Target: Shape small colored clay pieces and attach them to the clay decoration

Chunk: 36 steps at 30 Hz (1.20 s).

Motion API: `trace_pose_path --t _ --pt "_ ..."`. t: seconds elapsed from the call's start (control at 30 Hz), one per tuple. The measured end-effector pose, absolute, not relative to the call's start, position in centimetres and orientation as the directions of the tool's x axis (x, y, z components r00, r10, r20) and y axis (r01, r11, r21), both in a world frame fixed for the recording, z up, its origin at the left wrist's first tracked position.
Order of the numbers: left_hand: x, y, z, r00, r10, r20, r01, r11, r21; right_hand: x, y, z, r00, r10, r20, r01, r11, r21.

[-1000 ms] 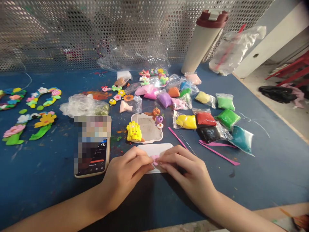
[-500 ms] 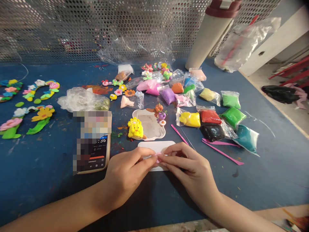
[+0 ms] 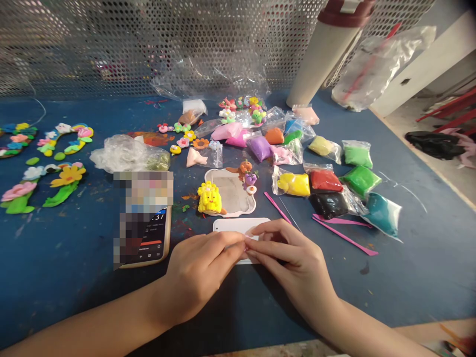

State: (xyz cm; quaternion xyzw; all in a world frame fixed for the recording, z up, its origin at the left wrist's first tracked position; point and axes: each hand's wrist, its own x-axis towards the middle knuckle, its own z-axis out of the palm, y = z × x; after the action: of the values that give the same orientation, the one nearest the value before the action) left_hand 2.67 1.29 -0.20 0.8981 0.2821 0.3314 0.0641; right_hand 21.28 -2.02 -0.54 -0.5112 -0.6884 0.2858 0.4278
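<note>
My left hand and my right hand meet fingertip to fingertip, both pinching a small piece of pink clay that is mostly hidden by the fingers. Beneath them lies a white rectangular board, partly covered by my hands. Just beyond it rests a frame with a wavy cream edge and a greyish centre. A yellow clay figure with a face sits on its left side. Brown, purple and white clay pieces decorate its upper right.
Bags of coloured clay spread over the right and back. Pink modelling tools lie to the right, a phone to the left. Clay flower pieces are at far left. A tall bottle stands against the perforated metal panel.
My left fingers have curled further over the pink clay, so less of it shows. My right hand stays almost in place. The whole view has shifted slightly.
</note>
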Motion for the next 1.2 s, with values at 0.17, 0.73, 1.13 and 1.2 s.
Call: trace_pose_path --t 0.17,0.73,1.13,1.2 --pt "2.5 1.2 -0.1 0.622 0.549 0.558 0.468 -0.832 0.297 21.2 -2.0 -0.4 -0.106 0.946 0.307 0.468 0.32 -0.824" --pt "2.1 1.0 0.1 0.576 0.588 0.567 0.49 -0.804 0.336 21.6 -2.0 -0.1 -0.124 0.95 0.288 0.485 0.311 -0.817" --pt "1.2 0.9 -0.2 0.553 0.674 0.49 0.588 -0.732 0.344 22.9 -1.7 -0.3 -0.166 0.953 0.253 0.598 0.301 -0.743" --pt "1.3 1.0 -0.2 0.551 0.681 0.482 0.589 -0.726 0.353 22.7 -1.5 -0.2 -0.201 0.95 0.238 0.602 0.311 -0.735"
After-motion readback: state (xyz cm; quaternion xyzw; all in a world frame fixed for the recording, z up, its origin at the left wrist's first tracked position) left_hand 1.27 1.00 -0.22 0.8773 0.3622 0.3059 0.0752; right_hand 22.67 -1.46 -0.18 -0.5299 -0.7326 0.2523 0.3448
